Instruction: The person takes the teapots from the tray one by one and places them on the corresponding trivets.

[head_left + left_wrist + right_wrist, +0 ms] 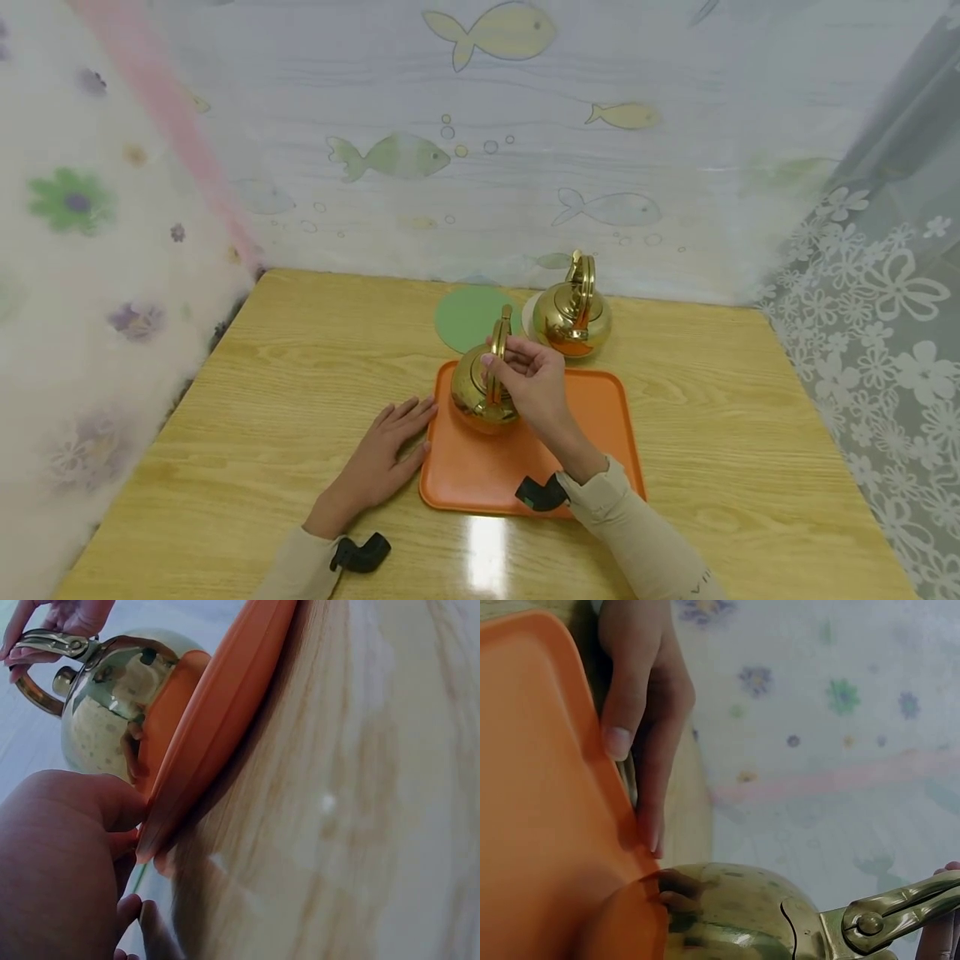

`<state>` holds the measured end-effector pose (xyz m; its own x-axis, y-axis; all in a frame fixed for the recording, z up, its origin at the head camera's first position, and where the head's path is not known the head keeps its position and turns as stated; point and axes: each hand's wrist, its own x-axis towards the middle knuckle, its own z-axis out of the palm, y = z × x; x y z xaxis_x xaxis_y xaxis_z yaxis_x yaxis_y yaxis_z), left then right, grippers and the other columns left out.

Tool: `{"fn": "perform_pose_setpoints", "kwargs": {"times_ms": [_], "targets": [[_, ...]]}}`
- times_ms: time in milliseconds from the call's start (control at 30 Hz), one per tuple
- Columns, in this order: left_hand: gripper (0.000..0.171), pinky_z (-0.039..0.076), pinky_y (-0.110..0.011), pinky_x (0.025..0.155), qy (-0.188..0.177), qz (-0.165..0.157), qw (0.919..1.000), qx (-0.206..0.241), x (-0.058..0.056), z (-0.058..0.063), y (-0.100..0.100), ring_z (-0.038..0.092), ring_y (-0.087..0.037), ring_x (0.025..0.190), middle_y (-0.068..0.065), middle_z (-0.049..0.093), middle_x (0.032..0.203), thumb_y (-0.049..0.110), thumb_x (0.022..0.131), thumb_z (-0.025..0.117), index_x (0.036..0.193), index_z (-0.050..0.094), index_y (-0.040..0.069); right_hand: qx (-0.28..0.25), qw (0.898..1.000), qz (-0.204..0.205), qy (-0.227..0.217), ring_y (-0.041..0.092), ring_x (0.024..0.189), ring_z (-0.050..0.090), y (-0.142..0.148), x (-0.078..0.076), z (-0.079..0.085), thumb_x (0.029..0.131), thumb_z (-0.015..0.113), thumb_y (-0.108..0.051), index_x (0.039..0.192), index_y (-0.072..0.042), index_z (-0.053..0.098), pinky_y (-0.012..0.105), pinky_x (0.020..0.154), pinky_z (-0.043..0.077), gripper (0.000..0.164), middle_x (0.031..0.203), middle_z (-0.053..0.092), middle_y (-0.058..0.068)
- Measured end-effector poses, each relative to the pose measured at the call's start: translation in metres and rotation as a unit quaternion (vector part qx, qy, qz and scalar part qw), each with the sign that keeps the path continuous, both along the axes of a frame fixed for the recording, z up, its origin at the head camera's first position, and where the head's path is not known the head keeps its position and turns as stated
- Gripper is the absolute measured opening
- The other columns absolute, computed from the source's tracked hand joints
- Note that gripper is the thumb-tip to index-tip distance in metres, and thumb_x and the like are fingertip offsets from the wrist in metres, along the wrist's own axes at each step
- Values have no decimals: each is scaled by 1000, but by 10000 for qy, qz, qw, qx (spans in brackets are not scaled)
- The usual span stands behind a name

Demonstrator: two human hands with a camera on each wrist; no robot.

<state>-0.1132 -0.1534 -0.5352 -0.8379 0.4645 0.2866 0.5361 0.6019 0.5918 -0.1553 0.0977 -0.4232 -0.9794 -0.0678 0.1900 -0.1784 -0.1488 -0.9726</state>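
Kettle (468, 390), mid-frame, looks stiff, slippery, best taken by its handle (494, 388), which right grip (534, 385) pinches; left grip (382, 457), fingers straight, touches tray (487, 479).

dressed in long beige sleeves (300, 568), bunched at the right cuff (604, 482) and printed with dark lettering (702, 583) along the right forearm (647, 537). wears a curved black device (363, 553) at each wrist (327, 517), green-patched on the right.
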Motion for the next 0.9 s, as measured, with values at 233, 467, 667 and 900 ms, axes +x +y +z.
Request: {"fn": "perform_pose_setpoints", "kwargs": {"times_ms": [233,467,667,900], "targets": [[53,21,-63,120,32,25,10000,19,0,-2,1,38,-36,148,-6,46,158,24,101,63,150,52,9,124,9999,4,12,15,83,73,0,-1,1,91,72,3,120,11,70,26,78,61,30,101,75,24],[52,21,-63,120,55,5,10000,4,0,-3,1,38,-36,148,-5,47,157,24,101,63,150,52,10,62,10000,7,39,7,85,72,1,-2,0,92,70,5,123,15,66,23,79,60,33,116,65,40],[52,22,-63,119,60,2,10000,3,0,-3,1,38,-36,148,-5,47,157,25,101,62,150,52,10,36,9999,55,113,9,81,72,1,-3,1,91,70,7,124,16,65,24,78,61,34,112,67,39],[52,21,-63,120,52,10,10000,0,-1,-3,1,38,-35,148,-5,47,157,25,101,63,151,52,10,402,9988,191,183,12,84,73,2,-3,3,92,71,2,123,12,68,27,79,62,32,101,72,29]]}}
